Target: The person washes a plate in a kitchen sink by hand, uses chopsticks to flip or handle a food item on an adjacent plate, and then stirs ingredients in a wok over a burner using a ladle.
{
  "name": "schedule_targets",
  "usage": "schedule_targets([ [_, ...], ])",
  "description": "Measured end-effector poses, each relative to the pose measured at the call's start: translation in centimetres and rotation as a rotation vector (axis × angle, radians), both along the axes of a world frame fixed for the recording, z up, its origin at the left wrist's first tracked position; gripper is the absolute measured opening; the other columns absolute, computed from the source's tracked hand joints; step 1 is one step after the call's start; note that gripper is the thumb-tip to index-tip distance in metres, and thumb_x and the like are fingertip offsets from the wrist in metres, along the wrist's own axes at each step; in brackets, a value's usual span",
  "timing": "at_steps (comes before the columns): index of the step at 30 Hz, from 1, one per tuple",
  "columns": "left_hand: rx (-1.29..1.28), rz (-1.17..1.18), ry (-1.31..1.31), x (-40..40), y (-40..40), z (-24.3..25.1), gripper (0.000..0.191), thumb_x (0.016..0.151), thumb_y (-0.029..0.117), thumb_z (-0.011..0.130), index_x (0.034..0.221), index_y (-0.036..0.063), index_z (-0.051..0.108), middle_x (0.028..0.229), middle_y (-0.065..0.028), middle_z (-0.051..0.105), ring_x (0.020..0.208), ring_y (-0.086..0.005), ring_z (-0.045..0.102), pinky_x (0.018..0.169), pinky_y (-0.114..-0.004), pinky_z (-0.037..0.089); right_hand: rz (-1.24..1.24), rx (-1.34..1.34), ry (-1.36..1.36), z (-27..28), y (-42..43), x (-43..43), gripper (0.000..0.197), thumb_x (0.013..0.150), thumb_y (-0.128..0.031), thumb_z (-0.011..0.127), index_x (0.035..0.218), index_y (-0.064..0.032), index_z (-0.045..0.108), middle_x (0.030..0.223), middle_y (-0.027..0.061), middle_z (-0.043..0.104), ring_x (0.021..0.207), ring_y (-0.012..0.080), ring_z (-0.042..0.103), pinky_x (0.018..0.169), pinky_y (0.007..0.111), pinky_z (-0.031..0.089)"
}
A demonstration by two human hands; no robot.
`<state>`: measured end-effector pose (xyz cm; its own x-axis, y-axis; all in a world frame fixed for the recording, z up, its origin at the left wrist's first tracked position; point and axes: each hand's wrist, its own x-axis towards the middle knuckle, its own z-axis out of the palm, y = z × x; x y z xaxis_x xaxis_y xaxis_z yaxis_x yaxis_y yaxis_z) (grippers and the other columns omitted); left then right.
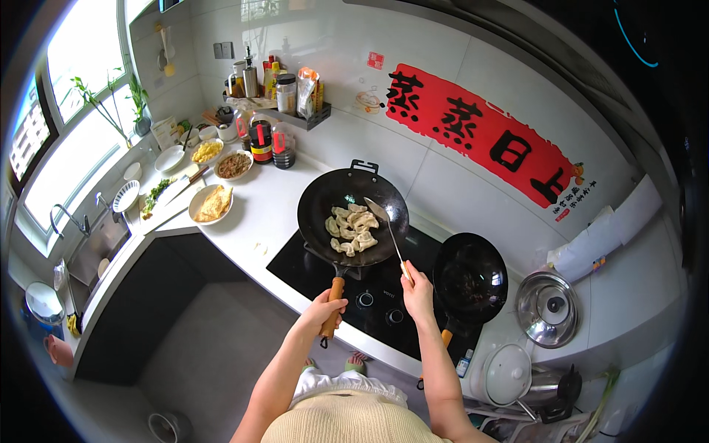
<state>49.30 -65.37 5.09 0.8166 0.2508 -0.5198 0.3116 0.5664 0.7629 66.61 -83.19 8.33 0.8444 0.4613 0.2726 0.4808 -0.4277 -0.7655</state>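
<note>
My left hand (322, 312) is closed around the wooden handle (333, 302) of a black wok (316, 213) on the left side of the hob. In the wok lies a heap of dumplings (353, 228). My right hand (418, 290) grips a metal spatula (394, 238) by its light wooden handle; the spatula's blade is over the right part of the wok, beside the dumplings. To the right of my right hand, a second black wok (469, 277) rests on the black glass hob (321, 282).
Left on the counter are bowls with an omelette (213, 205), cooked meat (234, 165) and scrambled egg (206, 151), and a knife (185, 180) beside chopped greens (157, 194). Bottles (260, 138) stand near the wall. A steel lid (548, 310) and a lidded white pot (507, 375) are at the right.
</note>
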Motion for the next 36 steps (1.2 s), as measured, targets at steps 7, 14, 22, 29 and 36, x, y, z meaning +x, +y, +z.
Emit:
schedule_targets([
  [7, 0.008, 0.012, 0.011, -0.2, -0.5, 0.2, 0.038, 0.088, 0.011, 0.064, 0.121, 0.0091, 0.046, 0.076, -0.004, 0.054, 0.052, -0.0133, 0.051, 0.046, -0.028, 0.043, -0.072, -0.051, -0.018, -2.6, 0.7, 0.7, 0.04, 0.087, -0.008, 0.062, 0.127, -0.0051, 0.059, 0.091, 0.0199, 0.062, 0.086, 0.0358, 0.062, 0.078, 0.041, 0.05],
  [14, 0.005, 0.01, 0.008, -0.3, -0.2, -0.1, 0.039, 0.088, 0.012, 0.065, 0.123, 0.0097, 0.047, 0.075, -0.0035, 0.055, 0.051, -0.0129, 0.052, 0.046, -0.028, 0.045, -0.09, -0.006, -0.019, -3.2, 1.2, -0.4, 0.04, 0.087, -0.008, 0.062, 0.127, -0.005, 0.058, 0.093, 0.0197, 0.062, 0.086, 0.0357, 0.062, 0.079, 0.041, 0.05],
  [22, 0.002, -0.006, 0.016, -0.5, -0.1, -0.4, 0.044, 0.088, 0.013, 0.065, 0.127, 0.0113, 0.045, 0.076, -0.0035, 0.056, 0.051, -0.0138, 0.054, 0.046, -0.03, 0.048, -0.114, -0.012, -0.043, -5.7, 2.5, -1.9, 0.044, 0.088, -0.008, 0.062, 0.131, -0.0051, 0.054, 0.095, 0.0173, 0.06, 0.087, 0.0343, 0.061, 0.079, 0.041, 0.049],
  [29, -0.013, -0.043, 0.022, -0.9, 0.0, -1.7, 0.058, 0.09, 0.017, 0.064, 0.139, 0.016, 0.034, 0.074, -0.0039, 0.056, 0.051, -0.0161, 0.055, 0.047, -0.032, 0.049, -0.129, -0.052, -0.041, -6.2, 2.7, -2.1, 0.049, 0.089, -0.008, 0.059, 0.136, -0.0055, 0.048, 0.099, 0.0176, 0.059, 0.091, 0.0361, 0.06, 0.081, 0.042, 0.049],
  [36, -0.01, -0.048, 0.03, -1.3, -0.2, -1.7, 0.048, 0.092, 0.023, 0.062, 0.134, 0.0177, 0.038, 0.074, -0.0046, 0.056, 0.05, -0.0162, 0.055, 0.046, -0.033, 0.05, 0.017, -0.14, -0.044, -4.0, 1.8, -1.4, 0.045, 0.089, -0.009, 0.058, 0.133, -0.0045, 0.052, 0.095, 0.0176, 0.06, 0.09, 0.0341, 0.061, 0.081, 0.04, 0.049],
])
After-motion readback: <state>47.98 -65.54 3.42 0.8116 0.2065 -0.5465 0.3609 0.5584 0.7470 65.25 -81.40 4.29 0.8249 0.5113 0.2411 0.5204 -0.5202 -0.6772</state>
